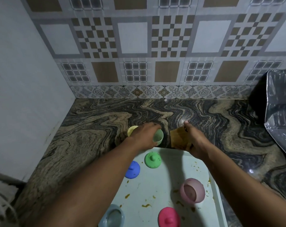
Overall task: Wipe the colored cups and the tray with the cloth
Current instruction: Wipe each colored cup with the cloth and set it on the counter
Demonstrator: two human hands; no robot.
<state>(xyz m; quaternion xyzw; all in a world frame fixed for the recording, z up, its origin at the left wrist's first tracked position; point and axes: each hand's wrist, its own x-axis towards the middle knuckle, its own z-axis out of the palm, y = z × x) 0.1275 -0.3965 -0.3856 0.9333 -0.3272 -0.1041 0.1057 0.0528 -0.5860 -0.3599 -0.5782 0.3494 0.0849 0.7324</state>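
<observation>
My left hand (143,135) grips a light green cup (158,137) over the counter, just beyond the tray's far edge. A yellow cup (132,129) stands on the counter behind that hand. My right hand (190,139) holds a brownish-yellow cloth (178,136) beside the green cup. The pale tray (168,169) lies below, soiled with yellow-brown food bits. On it sit a green lid (152,159), a blue lid (132,169), a pink cup (192,190) lying on its side, a magenta lid (169,217) and a blue-grey cup (112,217).
The marbled stone counter (96,128) runs back to a tiled wall (139,46), with a plain wall at left. A dark, shiny plastic-wrapped object (279,108) stands at the right edge. Pale fabric (0,202) lies at bottom left.
</observation>
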